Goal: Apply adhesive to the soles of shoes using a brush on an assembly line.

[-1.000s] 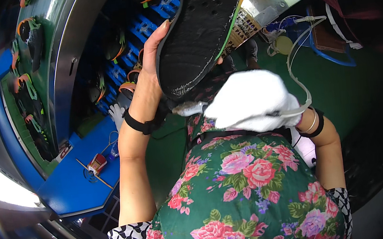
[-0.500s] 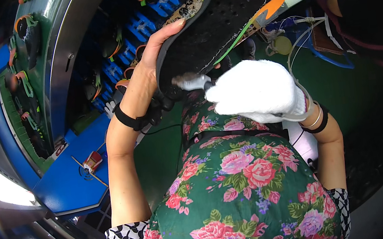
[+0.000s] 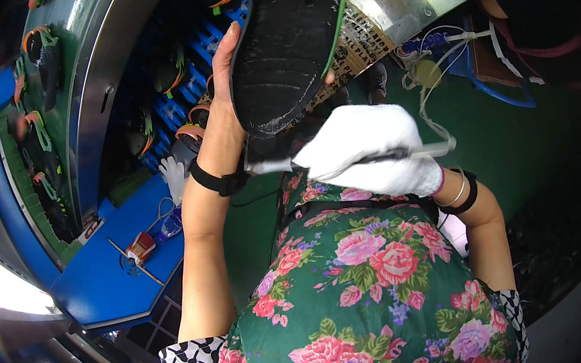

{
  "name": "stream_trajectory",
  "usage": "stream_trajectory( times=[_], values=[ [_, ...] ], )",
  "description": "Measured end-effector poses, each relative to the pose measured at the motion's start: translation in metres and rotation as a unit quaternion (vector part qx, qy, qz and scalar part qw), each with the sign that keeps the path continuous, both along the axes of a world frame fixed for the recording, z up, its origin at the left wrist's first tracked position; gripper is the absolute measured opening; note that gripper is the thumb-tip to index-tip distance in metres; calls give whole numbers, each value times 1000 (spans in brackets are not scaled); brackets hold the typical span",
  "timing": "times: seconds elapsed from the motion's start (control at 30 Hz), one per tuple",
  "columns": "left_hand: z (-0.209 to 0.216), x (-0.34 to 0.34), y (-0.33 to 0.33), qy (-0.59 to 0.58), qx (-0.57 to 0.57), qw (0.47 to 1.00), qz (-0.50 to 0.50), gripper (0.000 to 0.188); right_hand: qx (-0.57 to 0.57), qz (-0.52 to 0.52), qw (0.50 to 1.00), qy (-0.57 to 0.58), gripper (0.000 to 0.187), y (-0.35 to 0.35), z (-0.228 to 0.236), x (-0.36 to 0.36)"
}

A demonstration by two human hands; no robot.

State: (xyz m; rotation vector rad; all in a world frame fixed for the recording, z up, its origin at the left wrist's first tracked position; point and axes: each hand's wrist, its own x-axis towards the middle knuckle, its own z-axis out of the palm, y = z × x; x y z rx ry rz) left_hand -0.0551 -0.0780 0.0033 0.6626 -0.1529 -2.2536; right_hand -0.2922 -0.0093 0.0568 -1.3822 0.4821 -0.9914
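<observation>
Left hand (image 3: 225,94): bare, grasping the black shoe (image 3: 282,46); thumb along its left edge, a fingertip showing at the right edge (the other fingers are hidden behind it).
Black shoe: to the right of the left thumb, perforated and grooved face in view, rounded end downward; green and orange trim on its right edge.
Right hand (image 3: 369,149): in a white glove, fingers closed around the handle of a brush.
Brush (image 3: 274,166): head projects left of the gloved fingers, below the shoe's rounded end and apart from it in this view; bristle tip not clear.
Wristband (image 3: 216,178): black, below the left fingers, near the brush tip.
Loose glove (image 3: 174,177): white, well below and left of the left fingers, by the blue table (image 3: 95,293).
Apron (image 3: 379,264): floral, below the gloved fingers.
</observation>
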Motion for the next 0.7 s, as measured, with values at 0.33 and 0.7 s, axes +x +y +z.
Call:
stream_trajectory(
  times=[0.33, 0.7],
  values=[
    [7, -7, 10, 36, 72, 997, 14, 87, 96, -67, 993, -2, 12, -19, 0, -11],
    [5, -11, 37, 102, 127, 986, -27, 82, -447, -290, 785, 316, 30, -88, -5, -28]
  ],
)
